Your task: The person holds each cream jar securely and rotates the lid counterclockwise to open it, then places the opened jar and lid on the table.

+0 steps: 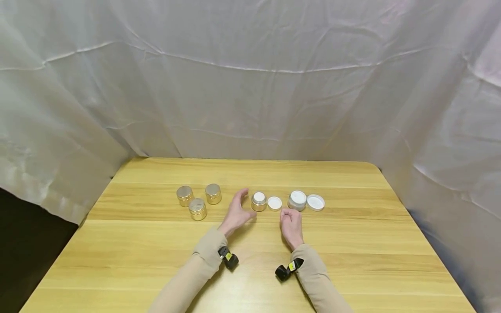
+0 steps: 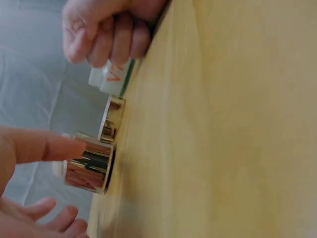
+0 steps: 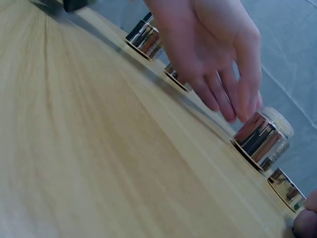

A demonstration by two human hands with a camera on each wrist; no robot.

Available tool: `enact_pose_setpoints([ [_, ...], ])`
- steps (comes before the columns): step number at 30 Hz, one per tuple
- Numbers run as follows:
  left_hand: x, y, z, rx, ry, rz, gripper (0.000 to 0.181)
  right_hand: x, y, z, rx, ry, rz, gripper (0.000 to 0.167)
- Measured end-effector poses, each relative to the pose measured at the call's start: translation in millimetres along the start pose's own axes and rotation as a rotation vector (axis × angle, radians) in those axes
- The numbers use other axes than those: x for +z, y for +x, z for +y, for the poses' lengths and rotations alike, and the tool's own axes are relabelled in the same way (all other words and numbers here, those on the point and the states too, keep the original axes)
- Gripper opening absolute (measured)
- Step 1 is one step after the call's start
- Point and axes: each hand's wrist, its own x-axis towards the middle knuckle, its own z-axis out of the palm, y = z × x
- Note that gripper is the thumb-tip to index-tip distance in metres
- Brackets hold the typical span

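Currently, the lidless gold metallic cylindrical jar with a white top (image 1: 258,204) stands upright on the light wood-grain bench (image 1: 250,278), between the two hands. The left hand (image 1: 236,214) is at the near left of the gold jar, thumb and fingers spread apart and directed toward its side wall; fingertip contact cannot be determined. The right hand (image 1: 292,226) is at the near right of the gold jar, fingers curled into a fist. A round gold lid with white lining (image 1: 275,203) lies lining-up just right of the gold jar. Farther right of the gold jar stands a white cylindrical jar with orange lettering (image 1: 297,201), followed by a round white lid (image 1: 315,202). Three capped gold cylindrical jars (image 1: 198,210) stand grouped well left of the gold jar. Pale wrinkled fabric (image 1: 250,100) hangs behind it.
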Motion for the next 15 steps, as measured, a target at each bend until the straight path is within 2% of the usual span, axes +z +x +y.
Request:
enact_pose_setpoints([
  [4,-4.3,-14.4,-0.7,-0.040,-0.089,0.110,0.084,-0.6,0.6,1.7,-0.006,-0.004,0.010,0.023],
  [9,-6.5,-29.2,-1.9,-0.125,-0.186,0.259,0.084,-0.3,0.6,1.7,-0.008,-0.003,0.011,0.024],
  [15,-11.3,-42.6,-2.8,-0.183,-0.242,0.360,0.090,0.6,0.2,-0.2,0.006,0.002,-0.010,0.024],
])
